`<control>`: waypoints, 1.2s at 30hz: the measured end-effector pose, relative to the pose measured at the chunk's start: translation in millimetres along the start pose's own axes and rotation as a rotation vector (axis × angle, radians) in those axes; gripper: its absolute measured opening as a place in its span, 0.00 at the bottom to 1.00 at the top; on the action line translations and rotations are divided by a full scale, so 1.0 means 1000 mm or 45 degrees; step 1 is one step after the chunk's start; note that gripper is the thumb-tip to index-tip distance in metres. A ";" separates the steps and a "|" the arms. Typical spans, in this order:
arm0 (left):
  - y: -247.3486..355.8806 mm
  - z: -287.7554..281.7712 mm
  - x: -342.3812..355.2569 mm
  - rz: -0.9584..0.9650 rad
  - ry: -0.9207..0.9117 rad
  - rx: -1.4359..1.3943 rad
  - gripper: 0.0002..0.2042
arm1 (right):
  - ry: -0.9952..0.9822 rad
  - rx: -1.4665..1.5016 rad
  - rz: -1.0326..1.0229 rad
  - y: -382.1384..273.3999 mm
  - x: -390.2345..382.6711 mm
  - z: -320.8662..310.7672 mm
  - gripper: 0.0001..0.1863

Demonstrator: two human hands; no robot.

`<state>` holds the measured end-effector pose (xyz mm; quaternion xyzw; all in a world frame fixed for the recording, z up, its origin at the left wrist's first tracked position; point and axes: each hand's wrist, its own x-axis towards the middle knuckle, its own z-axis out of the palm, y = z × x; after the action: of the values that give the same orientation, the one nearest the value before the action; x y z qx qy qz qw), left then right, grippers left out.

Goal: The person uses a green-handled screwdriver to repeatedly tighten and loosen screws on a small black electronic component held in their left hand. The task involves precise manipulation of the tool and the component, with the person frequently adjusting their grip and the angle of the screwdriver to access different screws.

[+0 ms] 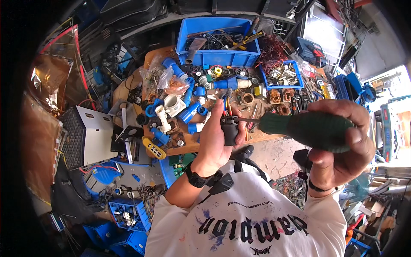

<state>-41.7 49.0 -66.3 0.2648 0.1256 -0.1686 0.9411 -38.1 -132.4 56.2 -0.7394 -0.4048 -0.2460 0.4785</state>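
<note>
Green-handled screwdriver (306, 129), gripped by right fingers (345, 109), points at black connector (230, 133) held between left fingers (217, 114).

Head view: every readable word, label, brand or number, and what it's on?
Wording not copied out; locations only:
White shirt: large black lettering, smaller print above and below, upside down in view.
Black cylindrical part: tiny pale marks, too small to read.
White panel: small dark label, unreadable.
</note>
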 end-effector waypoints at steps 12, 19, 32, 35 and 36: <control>0.002 -0.001 0.002 -0.022 0.033 -0.006 0.23 | -0.123 0.304 0.067 -0.010 -0.001 0.005 0.25; 0.002 0.002 0.000 -0.024 -0.003 -0.019 0.24 | -0.115 0.151 -0.050 -0.003 -0.001 0.002 0.24; 0.003 0.006 -0.007 -0.091 0.048 0.019 0.23 | -0.052 0.260 -0.057 -0.005 -0.001 0.000 0.23; 0.001 0.005 -0.003 -0.152 0.063 -0.016 0.23 | -0.100 0.296 0.083 -0.021 0.002 0.003 0.21; 0.001 0.005 -0.004 -0.135 0.056 -0.012 0.23 | -0.083 0.293 0.086 -0.018 0.001 0.005 0.21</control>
<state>-44.0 48.3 -60.8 0.2569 0.1609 -0.2118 0.9291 -52.9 -123.6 64.3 -0.7003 -0.4206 -0.1574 0.5549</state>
